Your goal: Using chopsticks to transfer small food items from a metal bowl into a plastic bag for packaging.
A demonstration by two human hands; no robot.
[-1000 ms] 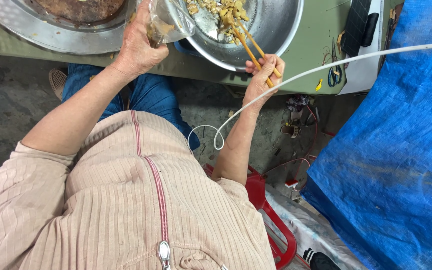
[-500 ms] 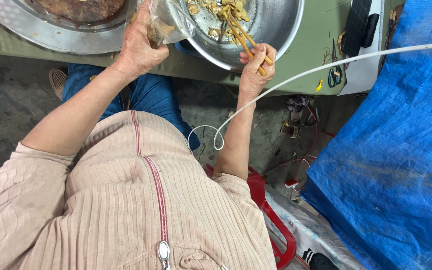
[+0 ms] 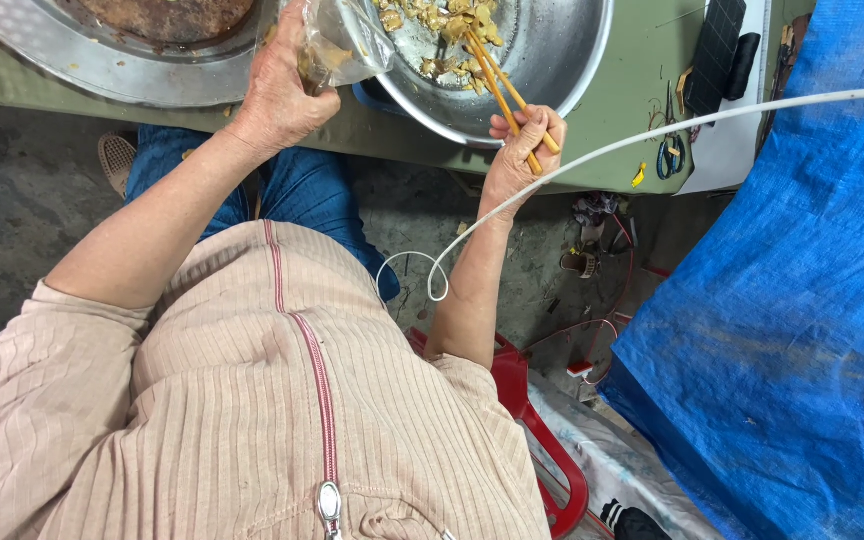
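Left hand [image 3: 277,95] grips clear bag [image 3: 337,45]; right hand [image 3: 517,155] holds chopsticks [image 3: 502,95] over metal bowl [image 3: 562,70].

A pair of long, light-brown wooden chopsticks [image 3: 508,100] is held at its lower end in the right hand [image 3: 518,160], slanting up and to the left, its tips among the yellowish-brown food pieces [image 3: 444,22]. These pieces lie scattered on the bottom of a wide, round, silvery metal bowl [image 3: 562,70], which stands on the green surface [image 3: 632,90]. A clear, crumpled plastic bag [image 3: 337,45], with some brownish food inside, is gripped in the left hand [image 3: 277,95] and hangs over the bowl's left rim.
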